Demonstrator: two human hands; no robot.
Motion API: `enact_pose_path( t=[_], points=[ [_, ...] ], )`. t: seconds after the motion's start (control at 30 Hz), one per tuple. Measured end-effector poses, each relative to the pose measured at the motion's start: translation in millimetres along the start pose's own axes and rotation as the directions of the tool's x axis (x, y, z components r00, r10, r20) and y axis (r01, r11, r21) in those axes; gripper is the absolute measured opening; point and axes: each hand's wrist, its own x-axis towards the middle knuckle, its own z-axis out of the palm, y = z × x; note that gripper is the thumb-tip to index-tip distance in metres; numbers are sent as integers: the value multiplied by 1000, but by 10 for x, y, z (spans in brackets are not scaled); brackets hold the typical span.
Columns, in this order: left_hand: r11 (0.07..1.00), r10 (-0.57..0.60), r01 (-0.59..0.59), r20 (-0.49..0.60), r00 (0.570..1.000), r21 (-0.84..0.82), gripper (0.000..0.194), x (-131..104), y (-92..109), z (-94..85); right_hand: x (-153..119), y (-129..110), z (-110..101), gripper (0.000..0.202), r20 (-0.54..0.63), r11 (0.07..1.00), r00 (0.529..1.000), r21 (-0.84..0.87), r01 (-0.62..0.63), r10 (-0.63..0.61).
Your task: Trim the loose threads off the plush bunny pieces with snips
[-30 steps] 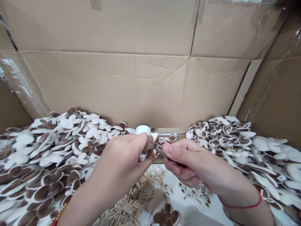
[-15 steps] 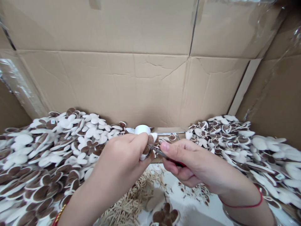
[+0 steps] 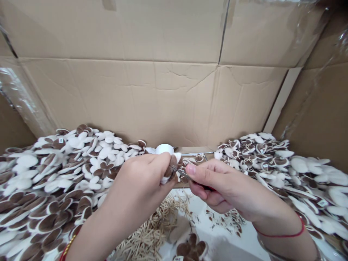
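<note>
Near the centre, my left hand (image 3: 146, 172) is closed around a small brown and white plush flower piece (image 3: 174, 165), most of it hidden by the fingers. My right hand (image 3: 210, 183) grips a thin metal tool (image 3: 185, 174), whose tip touches the brown middle of the flower piece. The tool's handle is mostly covered by my fingers, so its exact kind is hard to tell. Just behind my left hand stands a white round object (image 3: 164, 149).
Brown and white plush flowers are heaped at the left (image 3: 51, 181); flowers with beige bows (image 3: 250, 156) lie at the right. Beige bows (image 3: 149, 232) and a brown flower (image 3: 191, 248) rest on the white surface (image 3: 217, 250). Cardboard walls (image 3: 122, 101) rise behind.
The flower piece in my left hand has turned slightly, showing more of its brown face. My right hand and the tool have shifted only a little.
</note>
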Motion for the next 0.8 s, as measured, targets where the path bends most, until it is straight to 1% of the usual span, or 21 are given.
enact_pose_path(
  t=[0.33,0.47,0.57,0.67,0.8],
  points=[
    [1000,-7,7,21,1000,0,26,18,22,7,11,23,17,52,18,1000,1000,6,2,-2],
    [1000,-3,4,13,1000,-22,26,-10,27,22,29,45,33,52,42,999,999,51,9,-12],
    [1000,-6,6,2,1000,-2,26,-20,31,32,42,60,56,50,42,996,999,90,25,-29],
    [1000,-7,7,-2,1000,30,26,-10,40,32,59,66,77,50,21,995,999,92,29,-31],
    [999,4,-4,2,1000,33,25,11,25,26,91,71,88,51,-33,998,999,49,41,-39]
  ],
)
